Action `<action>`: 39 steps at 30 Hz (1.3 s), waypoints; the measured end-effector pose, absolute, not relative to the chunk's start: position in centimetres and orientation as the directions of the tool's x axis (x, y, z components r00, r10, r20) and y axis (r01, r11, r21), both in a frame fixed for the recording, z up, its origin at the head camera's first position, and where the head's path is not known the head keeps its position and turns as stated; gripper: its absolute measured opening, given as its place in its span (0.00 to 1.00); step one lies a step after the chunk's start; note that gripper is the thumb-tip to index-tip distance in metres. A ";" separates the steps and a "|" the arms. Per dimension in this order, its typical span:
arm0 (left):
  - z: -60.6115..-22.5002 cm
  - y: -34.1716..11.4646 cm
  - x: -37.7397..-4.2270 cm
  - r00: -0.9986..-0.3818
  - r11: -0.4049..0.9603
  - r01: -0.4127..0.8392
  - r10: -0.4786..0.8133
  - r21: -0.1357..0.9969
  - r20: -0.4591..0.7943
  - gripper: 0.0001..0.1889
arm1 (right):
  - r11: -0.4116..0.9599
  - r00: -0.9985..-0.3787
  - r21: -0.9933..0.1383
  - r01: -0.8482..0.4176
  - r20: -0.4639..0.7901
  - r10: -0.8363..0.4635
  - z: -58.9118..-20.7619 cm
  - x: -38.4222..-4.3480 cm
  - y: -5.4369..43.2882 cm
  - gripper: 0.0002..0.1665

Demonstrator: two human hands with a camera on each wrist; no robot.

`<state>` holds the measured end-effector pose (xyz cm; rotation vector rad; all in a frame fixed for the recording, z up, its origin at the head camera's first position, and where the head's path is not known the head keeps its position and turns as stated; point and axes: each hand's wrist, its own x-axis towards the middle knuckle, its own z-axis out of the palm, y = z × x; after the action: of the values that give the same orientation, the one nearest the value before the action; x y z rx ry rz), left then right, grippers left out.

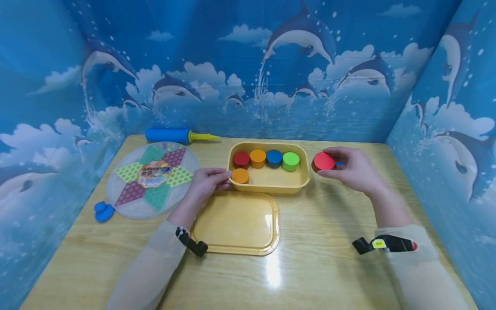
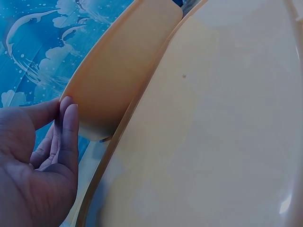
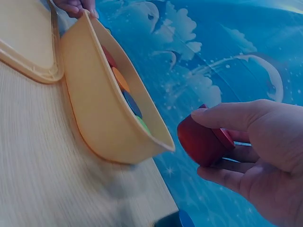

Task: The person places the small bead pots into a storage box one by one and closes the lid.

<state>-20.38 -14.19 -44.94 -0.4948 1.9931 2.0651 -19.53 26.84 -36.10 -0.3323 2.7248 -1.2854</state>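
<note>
My left hand [image 1: 209,182] pinches the left end of a yellow plastic box [image 1: 271,188] by its rim between thumb and fingers. Inside the box stand several small round tubs: a dark red [image 1: 241,159], a blue [image 1: 274,158] and a light green one [image 1: 290,161], plus two orange ones, the nearer orange tub [image 1: 240,176] close to my left fingertips. Just right of the box, my right hand [image 1: 354,168] grips a red round tub [image 3: 203,139], thumb on one side and fingers on the other. It is held apart from the box wall [image 3: 109,113].
A yellow lid [image 1: 236,221] lies flat in front of the box. Left of it sits a round star-patterned game board [image 1: 155,178] with a small blue object [image 1: 103,211] beside it. A blue-and-yellow pump [image 1: 168,135] lies behind. Something blue [image 3: 182,219] stands near my right hand.
</note>
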 end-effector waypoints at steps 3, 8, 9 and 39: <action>-45.0 -14.2 -20.3 -0.916 -0.046 -0.393 -0.065 0.919 -0.395 0.19 | 0.618 -0.964 -0.772 -0.149 -0.027 -0.266 -36.1 -19.9 25.7 0.43; -44.9 -14.2 -20.3 -0.913 -0.039 -0.399 -0.070 0.916 -0.401 0.18 | 0.605 -0.945 -0.772 -0.192 -0.021 -0.326 -36.5 -20.5 23.9 0.42; -44.9 -14.2 -20.3 -0.914 -0.043 -0.398 -0.070 0.916 -0.401 0.18 | 0.601 -0.941 -0.774 -0.200 -0.020 -0.339 -36.6 -20.7 23.6 0.42; -44.4 -14.3 -20.1 -0.925 0.017 -0.376 -0.064 0.926 -0.375 0.16 | 0.591 -0.802 -0.727 -0.349 -0.095 -0.590 -39.2 -24.4 15.4 0.39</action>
<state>-20.14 -14.26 -44.37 -0.4587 2.0630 2.0040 -24.42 15.39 -39.16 -0.7632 2.4959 -1.0380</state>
